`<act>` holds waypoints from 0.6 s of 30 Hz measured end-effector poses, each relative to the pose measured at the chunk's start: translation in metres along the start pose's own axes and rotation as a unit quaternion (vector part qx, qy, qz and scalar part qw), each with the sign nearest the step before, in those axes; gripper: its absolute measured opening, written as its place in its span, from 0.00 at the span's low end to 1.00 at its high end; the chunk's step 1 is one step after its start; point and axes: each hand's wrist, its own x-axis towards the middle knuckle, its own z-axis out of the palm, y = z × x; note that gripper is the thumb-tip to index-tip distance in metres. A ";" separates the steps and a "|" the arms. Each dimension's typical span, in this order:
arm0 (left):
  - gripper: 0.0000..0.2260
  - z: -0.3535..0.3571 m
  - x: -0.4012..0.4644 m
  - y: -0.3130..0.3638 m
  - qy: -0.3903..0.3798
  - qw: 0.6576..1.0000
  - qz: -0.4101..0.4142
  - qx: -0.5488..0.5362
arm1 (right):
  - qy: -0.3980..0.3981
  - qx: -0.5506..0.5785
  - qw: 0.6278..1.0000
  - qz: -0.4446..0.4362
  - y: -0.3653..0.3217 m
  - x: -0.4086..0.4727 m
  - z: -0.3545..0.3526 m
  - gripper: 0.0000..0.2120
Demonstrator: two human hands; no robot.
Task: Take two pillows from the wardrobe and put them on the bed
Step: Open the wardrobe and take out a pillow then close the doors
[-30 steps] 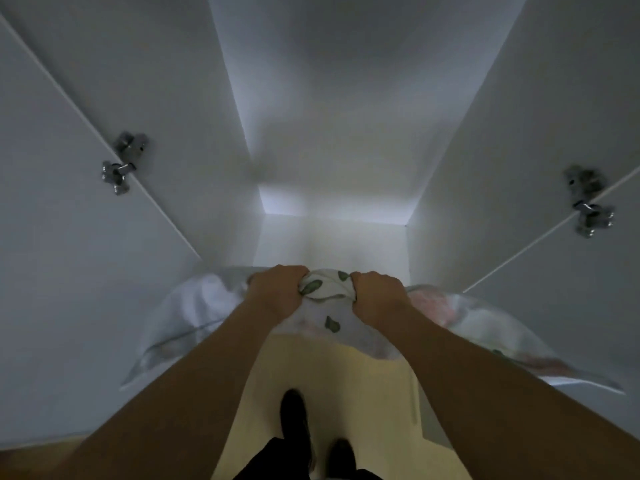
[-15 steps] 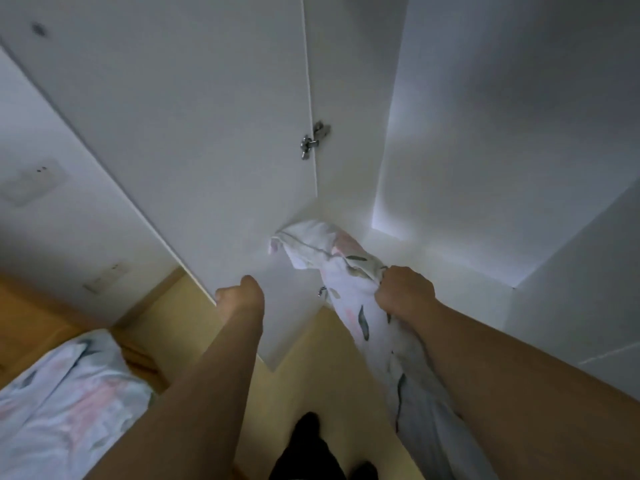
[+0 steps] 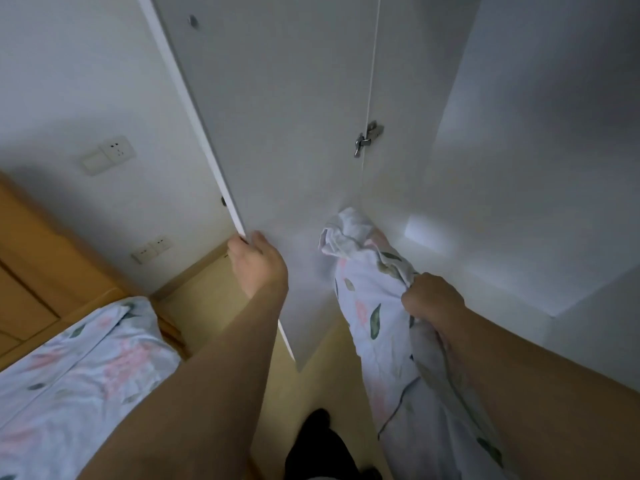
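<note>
The right hand (image 3: 431, 299) has its fingers (image 3: 410, 296) closed on a bunched edge of the floral pillow (image 3: 374, 327), which hangs down beside the right forearm, half out of the wardrobe (image 3: 519, 168), likely so one hand can carry it. The left hand (image 3: 258, 265) curls its fingers around the lower edge of the open wardrobe door (image 3: 277, 133), apparently to swing it. The bed (image 3: 79, 368) lies near left under matching floral bedding, well apart from the pillow.

Home bedroom: bed (image 3: 79, 368) w/ floral bedding, white wardrobe (image 3: 294, 133).
</note>
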 end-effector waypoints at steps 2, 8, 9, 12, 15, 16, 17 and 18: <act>0.12 -0.001 -0.038 -0.007 0.006 0.995 0.097 0.005 | -0.006 0.011 1.000 0.016 0.013 -0.004 -0.003 0.06; 0.11 0.036 -0.123 -0.003 -0.211 0.929 0.303 -0.005 | -0.007 0.084 0.991 0.109 0.068 -0.017 -0.027 0.11; 0.12 0.046 -0.133 0.007 -0.232 0.911 0.341 -0.018 | -0.004 0.093 0.989 0.118 0.078 -0.018 -0.032 0.12; 0.24 0.086 -0.163 0.039 -0.281 0.847 0.451 -0.028 | 0.012 0.120 0.981 0.154 0.110 -0.025 -0.050 0.14; 0.34 0.124 -0.186 0.066 -0.318 0.778 0.541 0.035 | 0.039 0.136 0.970 0.199 0.141 -0.031 -0.066 0.15; 0.36 0.137 -0.193 0.075 -0.340 0.755 0.556 0.075 | 0.048 0.143 0.965 0.215 0.151 -0.032 -0.071 0.16; 0.39 0.149 -0.199 0.081 -0.364 0.738 0.556 0.114 | 0.056 0.148 0.961 0.226 0.158 -0.032 -0.075 0.16; 0.40 0.161 -0.205 0.089 -0.389 0.727 0.546 0.150 | 0.061 0.154 0.957 0.238 0.165 -0.030 -0.079 0.16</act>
